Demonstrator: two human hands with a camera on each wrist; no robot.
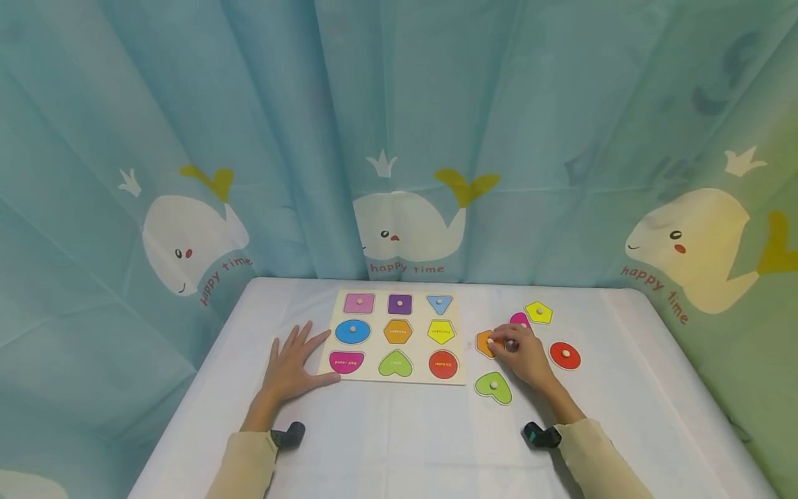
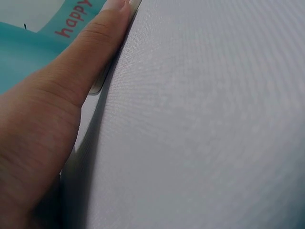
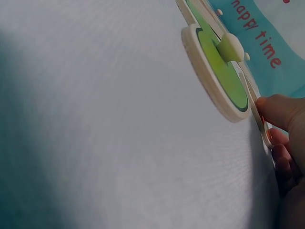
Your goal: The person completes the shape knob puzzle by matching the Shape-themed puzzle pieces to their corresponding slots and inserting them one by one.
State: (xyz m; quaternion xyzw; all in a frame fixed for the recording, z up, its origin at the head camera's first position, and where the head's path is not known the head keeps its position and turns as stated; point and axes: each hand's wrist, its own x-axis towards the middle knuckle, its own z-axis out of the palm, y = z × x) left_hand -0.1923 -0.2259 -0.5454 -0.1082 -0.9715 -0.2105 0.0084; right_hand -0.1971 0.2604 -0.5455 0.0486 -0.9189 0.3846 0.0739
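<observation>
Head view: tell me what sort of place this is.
Likely a small play corner or filming booth: whale-print cloth hangs behind and beside a white-covered table, which bears a shape-puzzle board.

smooth green heart piece [image 3: 225, 74], wood-edged; finely woven white tablecloth [image 2: 200, 119], creased cloth curtain [image 1: 436, 90]

Curtained nook, whale-print curtain [image 1: 424, 83], white-covered table [image 1: 405, 433]

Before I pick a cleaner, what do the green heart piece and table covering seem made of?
Green heart piece: probably wood, painted or printed on top; its edge is pale and bare. Table covering: likely matte fabric, showing fine ribbed texture.
</observation>
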